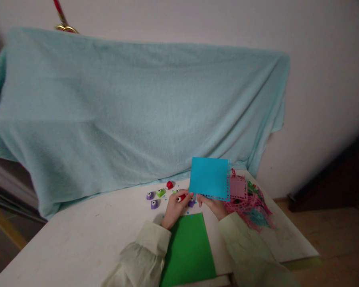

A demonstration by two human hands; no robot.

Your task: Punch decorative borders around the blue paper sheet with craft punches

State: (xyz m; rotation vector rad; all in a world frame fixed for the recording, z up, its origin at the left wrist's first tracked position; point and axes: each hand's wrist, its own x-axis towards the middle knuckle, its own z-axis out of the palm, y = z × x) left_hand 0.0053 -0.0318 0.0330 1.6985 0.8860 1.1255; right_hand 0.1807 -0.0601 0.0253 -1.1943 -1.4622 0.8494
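Observation:
A sheet of blue paper (pixel 210 177) is raised above the table, with rows of small punched holes along its right and lower edges. My left hand (pixel 176 207) is closed around a small red craft punch (pixel 181 197) at the paper's lower left corner. My right hand (pixel 212 204) grips the lower edge of the sheet, its fingers partly hidden. Beneath and between the hands sits a purple craft punch (pixel 191 202). Left of my left hand lie two more purple punches, a green punch (pixel 160 193) and another red punch (pixel 169 185).
Green paper (pixel 190 251) lies between my forearms. To the right are a pink hole-edged sheet (pixel 238 187) and a heap of pink, green and blue paper shreds (pixel 254 207). Tiny blue dots are scattered about the white table (pixel 86 235). A light blue cloth (pixel 143 111) hangs behind.

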